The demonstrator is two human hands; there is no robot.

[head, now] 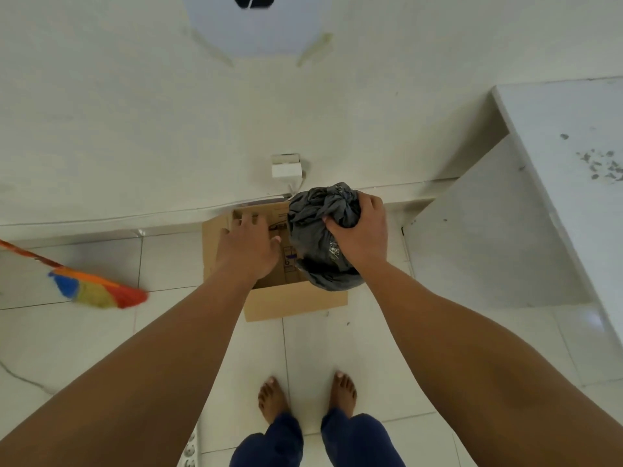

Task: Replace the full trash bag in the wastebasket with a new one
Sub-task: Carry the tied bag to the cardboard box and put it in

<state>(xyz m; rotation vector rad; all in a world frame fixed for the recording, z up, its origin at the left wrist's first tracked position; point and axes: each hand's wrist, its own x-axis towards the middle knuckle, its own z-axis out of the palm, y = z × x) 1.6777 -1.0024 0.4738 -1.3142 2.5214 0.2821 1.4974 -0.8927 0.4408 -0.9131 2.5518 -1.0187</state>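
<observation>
One cardboard box (296, 303) serving as wastebasket stands on the tiled floor (337, 348) against the wall. The full grey trash bag (317, 230), neck gathered, is gripped by the right hand (359, 230) over the box's right side; the left hand (247, 246), fingers spread and empty, reaches inside. Judged: removal underway; no new bag visible.

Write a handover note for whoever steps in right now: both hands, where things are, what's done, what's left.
Right hand: gripping the dark grey trash bag near its tied top, bag above the right side of the cardboard box.
Left hand: open, reaching down into the box, holding nothing.
Box sits on the tiled floor against the wall; multicolored broom lies to the left.
Done: full bag tied and lifted.
Left: carry it away, fit a new bag; none visible.
</observation>
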